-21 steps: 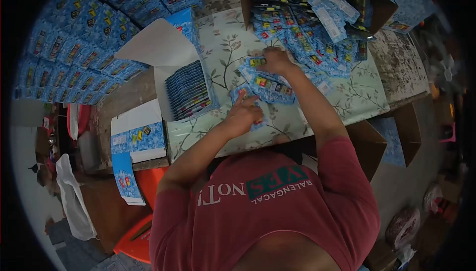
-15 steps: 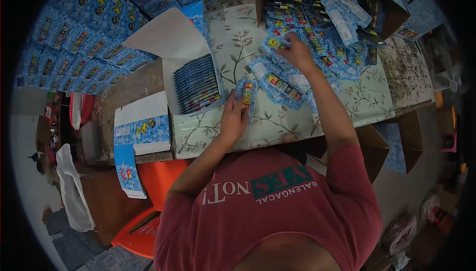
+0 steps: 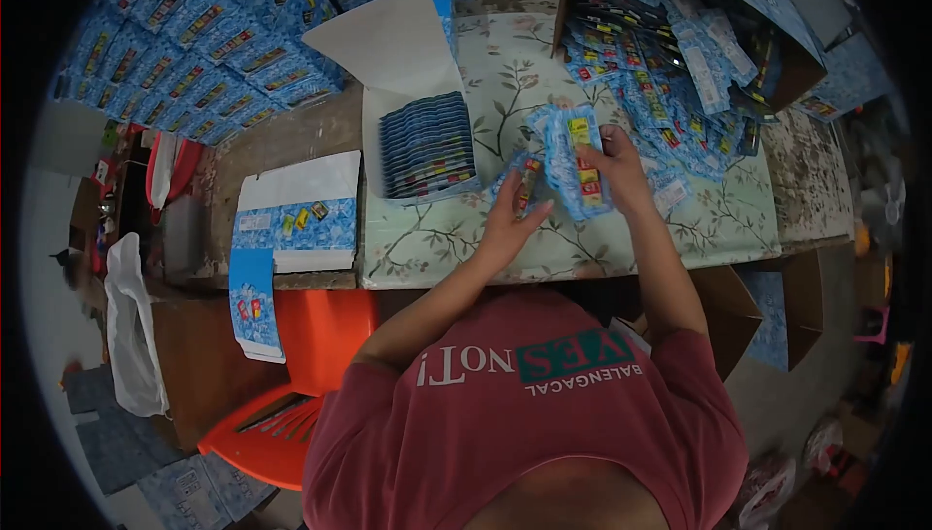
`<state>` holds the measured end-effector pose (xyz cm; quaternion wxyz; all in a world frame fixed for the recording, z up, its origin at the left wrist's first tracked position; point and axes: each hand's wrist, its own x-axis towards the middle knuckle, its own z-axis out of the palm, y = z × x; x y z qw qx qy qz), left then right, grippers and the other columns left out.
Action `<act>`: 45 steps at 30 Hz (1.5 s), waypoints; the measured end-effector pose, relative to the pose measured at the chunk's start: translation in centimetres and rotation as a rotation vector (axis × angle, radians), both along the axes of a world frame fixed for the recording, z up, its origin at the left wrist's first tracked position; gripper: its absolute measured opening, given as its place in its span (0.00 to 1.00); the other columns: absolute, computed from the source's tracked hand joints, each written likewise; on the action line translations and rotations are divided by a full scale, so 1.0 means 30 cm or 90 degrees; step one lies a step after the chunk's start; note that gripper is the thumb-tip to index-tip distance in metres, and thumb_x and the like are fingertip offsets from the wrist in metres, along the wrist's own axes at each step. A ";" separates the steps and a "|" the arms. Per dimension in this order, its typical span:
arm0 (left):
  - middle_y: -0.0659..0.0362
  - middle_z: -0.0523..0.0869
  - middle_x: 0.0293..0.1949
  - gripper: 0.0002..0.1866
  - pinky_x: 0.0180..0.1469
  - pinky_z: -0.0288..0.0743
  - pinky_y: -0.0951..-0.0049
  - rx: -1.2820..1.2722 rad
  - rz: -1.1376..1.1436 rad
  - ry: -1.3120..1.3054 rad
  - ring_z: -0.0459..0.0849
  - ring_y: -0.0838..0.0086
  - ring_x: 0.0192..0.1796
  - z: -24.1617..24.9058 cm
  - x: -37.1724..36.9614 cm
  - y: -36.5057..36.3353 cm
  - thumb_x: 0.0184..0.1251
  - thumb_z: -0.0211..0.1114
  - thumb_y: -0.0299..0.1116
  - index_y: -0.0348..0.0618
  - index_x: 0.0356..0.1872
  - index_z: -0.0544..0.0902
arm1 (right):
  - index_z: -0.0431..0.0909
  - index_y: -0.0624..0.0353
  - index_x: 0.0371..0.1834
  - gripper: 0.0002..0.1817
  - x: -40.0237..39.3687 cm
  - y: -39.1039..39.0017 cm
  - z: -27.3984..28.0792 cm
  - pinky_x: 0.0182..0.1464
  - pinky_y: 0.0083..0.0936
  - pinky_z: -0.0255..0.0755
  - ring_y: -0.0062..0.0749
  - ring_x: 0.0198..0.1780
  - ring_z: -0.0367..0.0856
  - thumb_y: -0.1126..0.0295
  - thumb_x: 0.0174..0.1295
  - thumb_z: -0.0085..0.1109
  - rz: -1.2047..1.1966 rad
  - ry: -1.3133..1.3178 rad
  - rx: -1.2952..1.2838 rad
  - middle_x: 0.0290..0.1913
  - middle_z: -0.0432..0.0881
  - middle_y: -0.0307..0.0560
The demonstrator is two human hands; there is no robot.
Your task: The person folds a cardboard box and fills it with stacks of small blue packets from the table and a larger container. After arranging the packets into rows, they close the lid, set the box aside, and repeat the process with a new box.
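Observation:
In the head view, my right hand [image 3: 621, 173] pinches an upright blue blister-style packet [image 3: 586, 181] with yellow and red pictures, its thumb across the front. At least one more packet shows behind its left edge. To the left, my left hand [image 3: 509, 229] holds a second blue packet [image 3: 528, 183], tilted, its fingers partly covering it and the thumb apart. Just left of that hand is an open white box [image 3: 373, 115], its lid raised, with a tight row of several packets [image 3: 427, 147] standing inside.
A large carton [image 3: 801, 59] on its side spills a heap of packets [image 3: 670, 113] onto the flowered tablecloth [image 3: 437, 253]. Stacked blue boxes [image 3: 204, 35] rise at the back left. A flattened box [image 3: 296, 224] overhangs the table's edge above an orange chair [image 3: 330, 336].
My right hand has lifted packets from the table and brought them nearer my left hand. The loose packets between my hands are gone from the cloth. The camera view has shifted.

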<state>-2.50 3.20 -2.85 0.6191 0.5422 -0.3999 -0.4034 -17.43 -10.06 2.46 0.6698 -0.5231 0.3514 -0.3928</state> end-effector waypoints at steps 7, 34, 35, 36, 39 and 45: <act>0.53 0.83 0.44 0.20 0.48 0.75 0.67 0.042 -0.155 -0.047 0.83 0.68 0.47 0.162 0.098 0.040 0.60 0.65 0.30 0.37 0.53 0.74 | 0.65 0.62 0.58 0.23 0.077 0.132 0.013 0.53 0.23 0.69 0.25 0.49 0.76 0.75 0.60 0.61 -0.044 -0.154 0.047 0.47 0.78 0.44; 0.51 0.76 0.57 0.20 0.60 0.67 0.71 -0.056 0.381 -0.130 0.76 0.69 0.57 0.247 0.586 0.123 0.67 0.58 0.27 0.32 0.59 0.71 | 0.78 0.57 0.44 0.11 0.655 -0.106 0.306 0.38 0.35 0.73 0.48 0.37 0.79 0.67 0.59 0.58 0.068 0.241 -0.737 0.35 0.81 0.51; 0.51 0.77 0.56 0.20 0.59 0.67 0.73 -0.052 0.383 -0.126 0.76 0.69 0.56 0.226 0.608 0.104 0.68 0.58 0.28 0.32 0.58 0.71 | 0.78 0.56 0.44 0.11 0.720 -0.137 0.254 0.39 0.35 0.73 0.48 0.38 0.79 0.66 0.59 0.58 0.054 0.235 -0.753 0.35 0.81 0.52; 0.51 0.77 0.56 0.20 0.59 0.67 0.73 -0.058 0.384 -0.128 0.76 0.69 0.56 0.215 0.625 0.094 0.68 0.58 0.28 0.32 0.58 0.71 | 0.78 0.56 0.44 0.11 0.765 -0.165 0.207 0.40 0.36 0.73 0.49 0.39 0.79 0.66 0.60 0.58 0.041 0.229 -0.770 0.36 0.81 0.52; 0.51 0.78 0.55 0.20 0.59 0.67 0.73 -0.037 0.361 -0.096 0.76 0.69 0.56 0.189 0.651 0.081 0.68 0.59 0.30 0.32 0.58 0.71 | 0.79 0.61 0.42 0.10 0.803 -0.214 0.098 0.44 0.33 0.73 0.46 0.43 0.80 0.66 0.62 0.58 0.138 0.376 -0.820 0.40 0.81 0.54; 0.48 0.84 0.40 0.19 0.47 0.75 0.70 0.095 0.328 -0.268 0.83 0.66 0.44 0.200 0.710 0.030 0.66 0.61 0.39 0.30 0.47 0.77 | 0.79 0.60 0.31 0.16 0.645 -0.100 0.203 0.37 0.38 0.73 0.47 0.32 0.80 0.56 0.60 0.58 0.033 0.663 -0.572 0.27 0.81 0.53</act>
